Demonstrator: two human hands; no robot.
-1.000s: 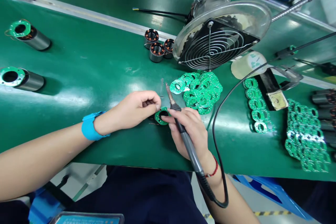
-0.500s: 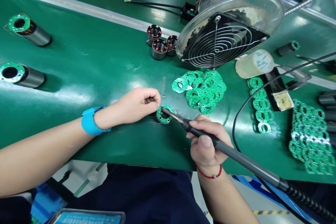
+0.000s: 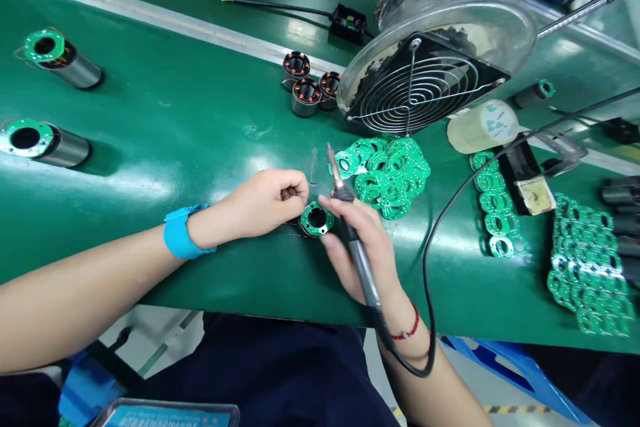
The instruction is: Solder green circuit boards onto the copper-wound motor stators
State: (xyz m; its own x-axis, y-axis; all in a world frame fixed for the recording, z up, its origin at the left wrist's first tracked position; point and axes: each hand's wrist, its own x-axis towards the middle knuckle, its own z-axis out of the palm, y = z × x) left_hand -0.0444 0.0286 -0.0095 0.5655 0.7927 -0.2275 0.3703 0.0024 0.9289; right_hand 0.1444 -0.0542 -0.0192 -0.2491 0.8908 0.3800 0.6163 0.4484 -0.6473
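"Where's the ring-shaped circuit board point(image 3: 305, 220)?"

"Low over the worktop point(image 3: 200, 100), between the two hands, its open centre facing up. A dark body shows just under its rim."

"And the left hand point(image 3: 260, 203)?"

"Just beside the board's left edge. Its fingers are curled in, thumb and forefinger drawn together. Whether they pinch a thin wire, I can't tell."

"What about the right hand point(image 3: 377, 247)?"

"It grasps a soldering iron point(image 3: 363, 267), the handle lying across the fingers. The iron's tip points away from the person, past the board rather than onto it. A finger and the thumb come round the board's right side, one at the far edge, one at the near; I can't tell whether they touch it."

"Anything close by?"

"A pile of green circuit boards point(image 3: 395, 170) lies beyond the right hand. Three copper-wound stators point(image 3: 306, 107) stand farther back, near the fan grille point(image 3: 410, 103)."
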